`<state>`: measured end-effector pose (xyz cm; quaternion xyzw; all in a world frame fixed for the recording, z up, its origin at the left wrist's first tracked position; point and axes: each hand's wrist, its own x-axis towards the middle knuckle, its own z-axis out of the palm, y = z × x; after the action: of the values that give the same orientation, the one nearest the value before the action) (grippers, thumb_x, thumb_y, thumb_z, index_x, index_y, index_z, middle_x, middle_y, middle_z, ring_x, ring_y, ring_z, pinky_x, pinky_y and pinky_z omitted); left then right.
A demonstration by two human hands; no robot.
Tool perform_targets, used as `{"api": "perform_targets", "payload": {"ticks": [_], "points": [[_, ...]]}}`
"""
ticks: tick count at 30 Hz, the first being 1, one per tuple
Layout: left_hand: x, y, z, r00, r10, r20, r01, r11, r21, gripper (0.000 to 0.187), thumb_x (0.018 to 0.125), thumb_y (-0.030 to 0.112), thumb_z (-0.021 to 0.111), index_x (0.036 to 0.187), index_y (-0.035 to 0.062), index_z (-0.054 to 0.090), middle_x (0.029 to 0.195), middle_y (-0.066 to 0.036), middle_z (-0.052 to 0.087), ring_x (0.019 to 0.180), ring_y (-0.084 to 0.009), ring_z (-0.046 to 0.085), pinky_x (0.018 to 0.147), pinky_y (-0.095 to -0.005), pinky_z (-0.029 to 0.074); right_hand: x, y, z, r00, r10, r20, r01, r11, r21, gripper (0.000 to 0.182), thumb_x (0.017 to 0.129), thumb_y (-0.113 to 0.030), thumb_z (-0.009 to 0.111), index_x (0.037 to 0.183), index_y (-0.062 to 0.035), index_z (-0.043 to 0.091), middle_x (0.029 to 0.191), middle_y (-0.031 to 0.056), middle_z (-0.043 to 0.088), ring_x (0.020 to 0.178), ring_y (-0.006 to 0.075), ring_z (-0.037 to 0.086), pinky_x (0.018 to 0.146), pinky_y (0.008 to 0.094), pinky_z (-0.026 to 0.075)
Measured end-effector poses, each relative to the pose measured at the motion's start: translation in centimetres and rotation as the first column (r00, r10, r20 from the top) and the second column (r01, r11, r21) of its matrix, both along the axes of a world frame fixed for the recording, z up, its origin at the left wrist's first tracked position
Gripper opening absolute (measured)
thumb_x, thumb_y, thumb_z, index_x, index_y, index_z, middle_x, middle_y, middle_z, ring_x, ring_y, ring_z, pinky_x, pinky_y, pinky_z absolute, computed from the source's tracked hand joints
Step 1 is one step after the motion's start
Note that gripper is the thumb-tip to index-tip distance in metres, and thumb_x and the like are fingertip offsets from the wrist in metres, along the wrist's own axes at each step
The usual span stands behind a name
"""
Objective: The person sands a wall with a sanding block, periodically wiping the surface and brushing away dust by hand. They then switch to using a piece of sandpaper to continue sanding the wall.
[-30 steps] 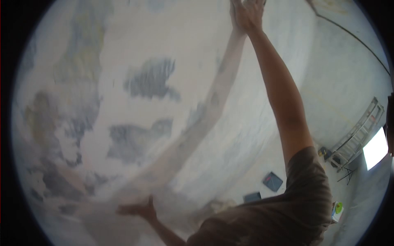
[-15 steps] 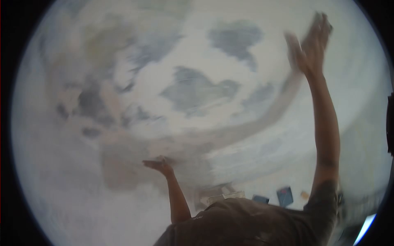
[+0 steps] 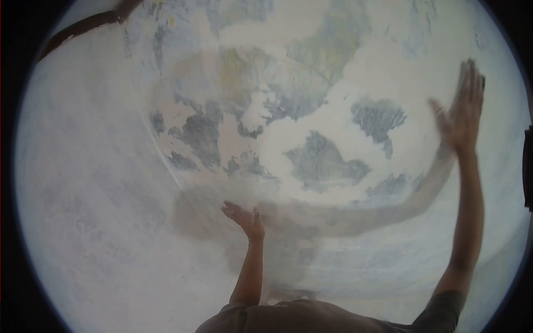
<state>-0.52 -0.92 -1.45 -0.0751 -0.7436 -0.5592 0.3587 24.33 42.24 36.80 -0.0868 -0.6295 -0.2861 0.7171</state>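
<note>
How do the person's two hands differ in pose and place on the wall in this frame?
The right hand is raised high on a nearly straight arm, fingers spread and pointing up; the left hand sits much lower, near the frame's middle, on a shorter-looking arm. The right lies by bare grey patches; the left lies over the arm's shadow on the wall. Both are open, empty, and at the wall.

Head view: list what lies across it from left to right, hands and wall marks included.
Dark strip at the upper left → bare pale wall → left hand, flat toward the wall → large grey patch → smaller grey patch → right hand, raised with fingers spread.
</note>
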Motion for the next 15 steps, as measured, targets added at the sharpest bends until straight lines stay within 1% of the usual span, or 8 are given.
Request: {"api": "perform_targets", "payload": {"ticks": [1,2,3,5,7,9,12,15], "points": [[1.0,1.3,3.6,0.984,-0.017,-0.175,0.007,0.998,-0.060,0.115,0.083,0.078,0.051,0.158,0.0085,-0.002,0.160,-0.030,-0.010,0.147,-0.0490,-0.013,0.106,-0.0765,0.002,1.0,2.7,2.7,0.997,-0.077,-0.026,0.078,0.995,0.066,0.092,0.090,-0.065,0.053,0.152,-0.0011,0.027,0.156,0.0218,0.031,0.146,0.0398,0.024,0.121,0.0497,0.018],[1.8,2.6,6.2,0.982,-0.011,-0.187,0.001,0.999,-0.053,0.115,0.083,0.078,0.051,0.158,0.0085,-0.002,0.160,-0.030,-0.010,0.147,-0.0490,-0.013,0.106,-0.0765,0.002,1.7,5.5,5.6,0.989,-0.056,-0.134,0.047,0.997,-0.067,0.080,0.096,-0.051,0.053,0.153,-0.0028,0.026,0.156,0.0218,0.030,0.146,0.0396,0.023,0.119,0.0515,0.022],[2.4,3.8,8.3,0.975,0.031,-0.221,-0.058,0.991,-0.117,0.112,0.084,0.075,0.050,0.158,0.0075,0.000,0.160,-0.030,-0.010,0.147,-0.0493,-0.013,0.107,-0.0748,0.002,2.3,8.6,8.3,0.964,-0.090,-0.250,0.050,0.986,-0.160,0.077,0.096,-0.049,0.053,0.152,-0.0014,0.029,0.155,0.0239,0.031,0.145,0.0403,0.025,0.118,0.0523,0.024],[3.0,5.1,10.3,0.958,0.074,-0.278,-0.126,0.976,-0.176,0.110,0.086,0.073,0.050,0.158,0.0064,0.001,0.160,-0.030,-0.010,0.147,-0.0497,-0.013,0.108,-0.0730,0.002,1.9,8.8,8.1,0.933,-0.315,-0.174,0.239,0.903,-0.356,0.079,0.096,-0.050,0.052,0.151,0.0028,0.028,0.155,0.0252,0.031,0.145,0.0399,0.026,0.119,0.0518,0.022],[3.2,5.9,10.7,0.958,0.063,-0.278,-0.135,0.960,-0.246,0.108,0.085,0.071,0.051,0.158,0.0064,0.004,0.160,-0.032,-0.009,0.147,-0.0510,-0.012,0.105,-0.0769,0.000,-0.2,4.5,2.2,0.964,-0.184,-0.191,0.136,0.962,-0.238,0.083,0.094,-0.052,0.054,0.152,0.0018,0.026,0.157,0.0242,0.028,0.147,0.0392,0.023,0.121,0.0514,0.017],[3.8,6.4,11.0,0.951,0.052,-0.305,-0.133,0.960,-0.248,0.106,0.086,0.069,0.051,0.158,0.0066,0.006,0.160,-0.031,-0.008,0.147,-0.0507,-0.011,0.105,-0.0766,0.000,-0.5,-3.3,-3.9,0.998,0.057,0.004,-0.057,0.998,-0.032,0.085,0.094,-0.053,0.055,0.154,-0.0021,0.023,0.159,0.0220,0.025,0.148,0.0383,0.020,0.122,0.0509,0.014],[3.8,7.0,10.8,0.936,0.076,-0.344,-0.166,0.956,-0.240,0.103,0.086,0.067,0.051,0.158,0.0068,0.008,0.160,-0.030,-0.006,0.148,-0.0499,-0.009,0.106,-0.0758,0.001,0.6,-2.1,-1.0,0.996,0.047,0.078,-0.045,0.998,-0.038,0.099,0.086,-0.066,0.058,0.155,-0.0051,0.021,0.161,0.0174,0.023,0.149,0.0402,0.016,0.120,0.0551,0.016],[3.7,7.2,10.8,0.928,0.091,-0.361,-0.180,0.958,-0.221,0.102,0.086,0.066,0.053,0.158,0.0090,0.010,0.161,-0.031,-0.004,0.148,-0.0502,-0.007,0.106,-0.0756,0.002,0.7,4.4,7.4,0.988,-0.088,-0.126,0.060,0.976,-0.211,0.095,0.088,-0.062,0.058,0.154,-0.0037,0.023,0.160,0.0183,0.024,0.148,0.0413,0.018,0.120,0.0516,0.017]]}}
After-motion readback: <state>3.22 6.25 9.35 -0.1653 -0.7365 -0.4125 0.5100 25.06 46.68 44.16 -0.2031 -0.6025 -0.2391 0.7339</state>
